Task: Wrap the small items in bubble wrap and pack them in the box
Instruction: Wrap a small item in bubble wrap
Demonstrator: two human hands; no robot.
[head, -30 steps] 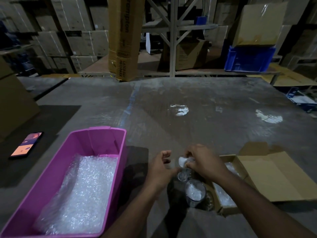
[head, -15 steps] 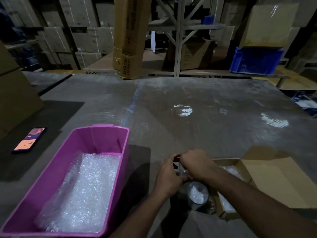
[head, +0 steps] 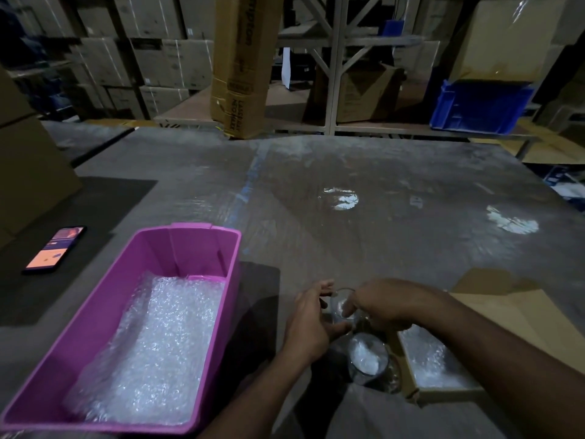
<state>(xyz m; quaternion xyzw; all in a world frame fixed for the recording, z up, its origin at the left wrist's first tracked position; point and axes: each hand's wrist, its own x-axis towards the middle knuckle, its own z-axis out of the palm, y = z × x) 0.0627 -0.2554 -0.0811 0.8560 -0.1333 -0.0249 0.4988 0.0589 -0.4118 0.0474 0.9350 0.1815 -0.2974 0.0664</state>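
Both hands meet over a small clear glass (head: 340, 307) above the surface — left hand (head: 311, 324) cups it from the left, right hand (head: 384, 307) pinches its rim. The open cardboard box (head: 408, 380) lies just right, nearer the right grip.

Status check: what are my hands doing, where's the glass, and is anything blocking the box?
Both hands, left and right, grip a small clear glass. Second glass stands upright just below. Cardboard box open at right, bubble-wrap lined, nothing blocking.
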